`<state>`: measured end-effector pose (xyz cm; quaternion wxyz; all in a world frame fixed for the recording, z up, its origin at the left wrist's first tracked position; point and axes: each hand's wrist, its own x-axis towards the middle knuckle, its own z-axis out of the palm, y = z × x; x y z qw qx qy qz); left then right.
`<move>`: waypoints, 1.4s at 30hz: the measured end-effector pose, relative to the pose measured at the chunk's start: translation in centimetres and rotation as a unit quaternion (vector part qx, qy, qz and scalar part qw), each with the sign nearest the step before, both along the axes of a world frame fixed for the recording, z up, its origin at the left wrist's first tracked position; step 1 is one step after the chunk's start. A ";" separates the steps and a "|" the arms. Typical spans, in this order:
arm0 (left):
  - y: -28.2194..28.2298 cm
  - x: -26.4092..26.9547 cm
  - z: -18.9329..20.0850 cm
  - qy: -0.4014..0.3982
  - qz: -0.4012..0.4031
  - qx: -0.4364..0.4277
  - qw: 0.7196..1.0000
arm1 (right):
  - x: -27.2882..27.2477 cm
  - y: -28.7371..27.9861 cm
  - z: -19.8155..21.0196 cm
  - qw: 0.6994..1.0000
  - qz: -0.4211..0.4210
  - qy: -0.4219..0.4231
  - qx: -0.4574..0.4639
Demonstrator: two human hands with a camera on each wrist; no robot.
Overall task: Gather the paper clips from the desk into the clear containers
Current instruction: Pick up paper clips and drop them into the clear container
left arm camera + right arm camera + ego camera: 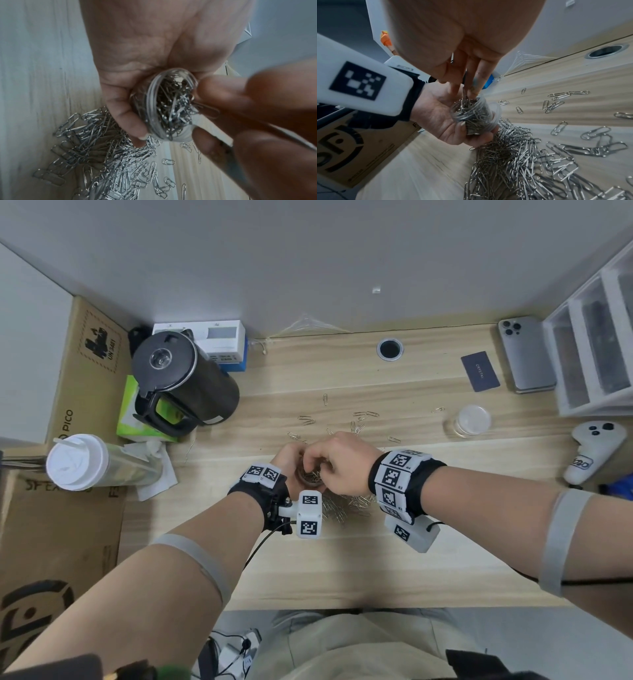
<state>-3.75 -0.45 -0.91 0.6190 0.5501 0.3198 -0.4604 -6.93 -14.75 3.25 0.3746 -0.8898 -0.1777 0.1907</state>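
Note:
My left hand (287,458) grips a small clear container (310,477) packed with silver paper clips, held tilted just above the desk. In the left wrist view the container (169,106) has its open mouth toward the camera. My right hand (337,463) is at that mouth, its fingertips (471,86) pinching a few paper clips (207,109) over the container (472,115). A dense pile of clips (346,505) lies under and right of both hands, also the pile (522,162). Loose clips (363,417) are scattered farther back. A second clear container (469,421), capped, stands at the right.
A black kettle (178,378), a lidded cup (78,462) and cardboard boxes crowd the left side. At the right are a phone (525,354), a dark card (479,371), a white controller (594,448) and a drawer unit (596,337). A cable hole (389,349) sits at the back.

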 end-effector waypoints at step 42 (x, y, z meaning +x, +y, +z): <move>2.7 -0.4 0.2 0.043 -0.077 -0.055 0.995 | -1.0 -3.4 -6.1 0.976 -0.156 0.103 -0.110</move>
